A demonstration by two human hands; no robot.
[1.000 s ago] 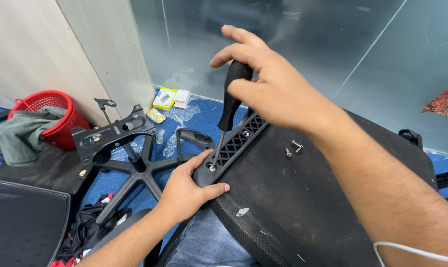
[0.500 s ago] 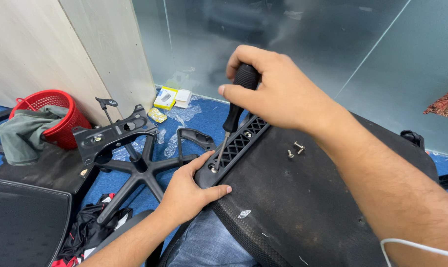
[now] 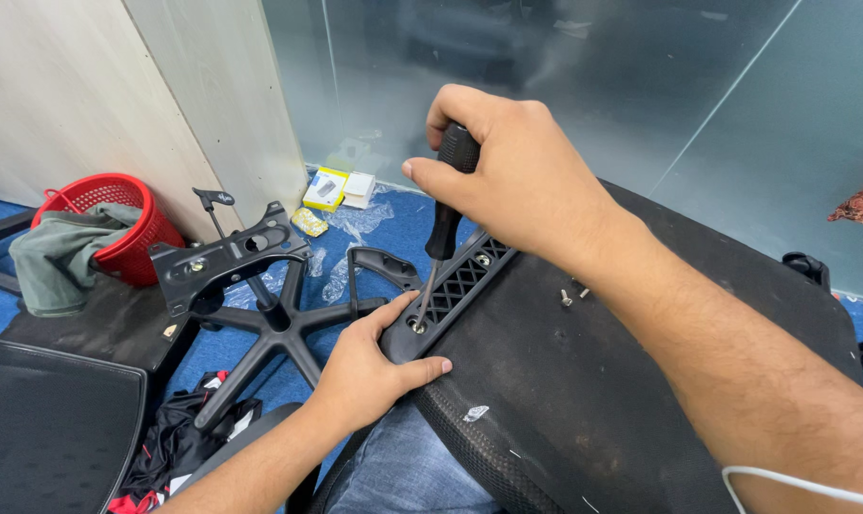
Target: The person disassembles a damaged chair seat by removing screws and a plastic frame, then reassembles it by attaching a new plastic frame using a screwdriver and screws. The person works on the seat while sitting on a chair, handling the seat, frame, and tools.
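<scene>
A red basket (image 3: pixel 103 224) holding a grey cloth (image 3: pixel 60 262) is standing at the far left, beside a black star-shaped chair base (image 3: pixel 270 324). The left hand (image 3: pixel 370 371) is lying half open on the edge of the black chair seat (image 3: pixel 584 400), gripping nothing. The right hand (image 3: pixel 508 181) is wrapping its fingers (image 3: pixel 451 105) tightly around a black screwdriver (image 3: pixel 446 214), whose tip is sitting on a screw (image 3: pixel 417 326) in the perforated bracket (image 3: pixel 460 286). Two loose screws (image 3: pixel 574 293) are lying nearby.
</scene>
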